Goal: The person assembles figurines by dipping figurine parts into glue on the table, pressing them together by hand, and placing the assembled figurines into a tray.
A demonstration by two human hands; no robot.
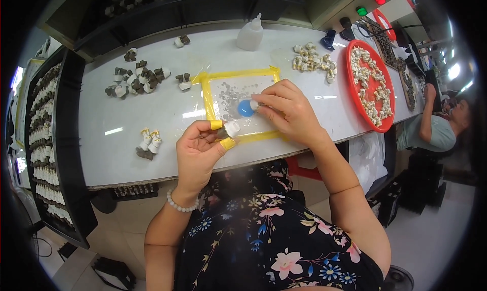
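Note:
My left hand (197, 150), with yellow tape on two fingertips, pinches a small white-and-dark figurine piece (231, 129) above the near edge of a yellow-taped rectangle (208, 100). My right hand (294, 111) is closed on a small white piece (254, 104), mostly covered by the fingers. That piece overlaps the right edge of a round blue disc (245, 108); whether they touch, I cannot tell. Many small clear dots (228, 95) lie inside the rectangle beside the disc.
White-and-dark pieces (136, 83) cluster at the left; a pair (147, 144) lies nearer. A white squeeze bottle (250, 33) stands behind. White-and-gold pieces (314, 57) lie by a red tray (349, 62). A black rack (71, 154) stands left; a co-worker (431, 126) is at right.

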